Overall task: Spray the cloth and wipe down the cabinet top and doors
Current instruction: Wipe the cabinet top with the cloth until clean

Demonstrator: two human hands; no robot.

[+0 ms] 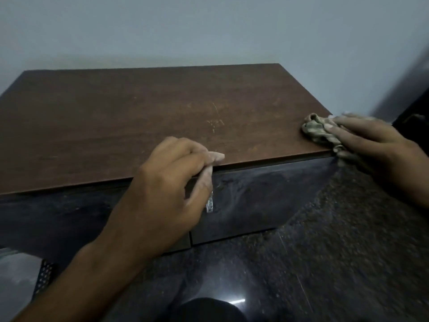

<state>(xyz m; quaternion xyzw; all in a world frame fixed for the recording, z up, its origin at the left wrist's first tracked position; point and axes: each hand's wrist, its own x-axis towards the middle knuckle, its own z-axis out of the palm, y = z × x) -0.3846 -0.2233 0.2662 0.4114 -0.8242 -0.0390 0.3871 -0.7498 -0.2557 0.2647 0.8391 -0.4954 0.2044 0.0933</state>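
A low cabinet with a brown wooden top [139, 117] stands against the wall, its dark doors [250, 201] facing me. My right hand [371, 145] presses a crumpled patterned cloth [318, 129] onto the top's front right corner. My left hand [171, 189] rests on the front edge near the middle, fingers curled over the edge above a metal door handle [210, 205]. No spray bottle is in view.
A pale wall [209, 31] rises behind the cabinet. Dark glossy speckled floor [325, 252] lies in front and to the right. A perforated dark object [44, 277] sits at the lower left. Something dark [413, 119] stands right of the cabinet.
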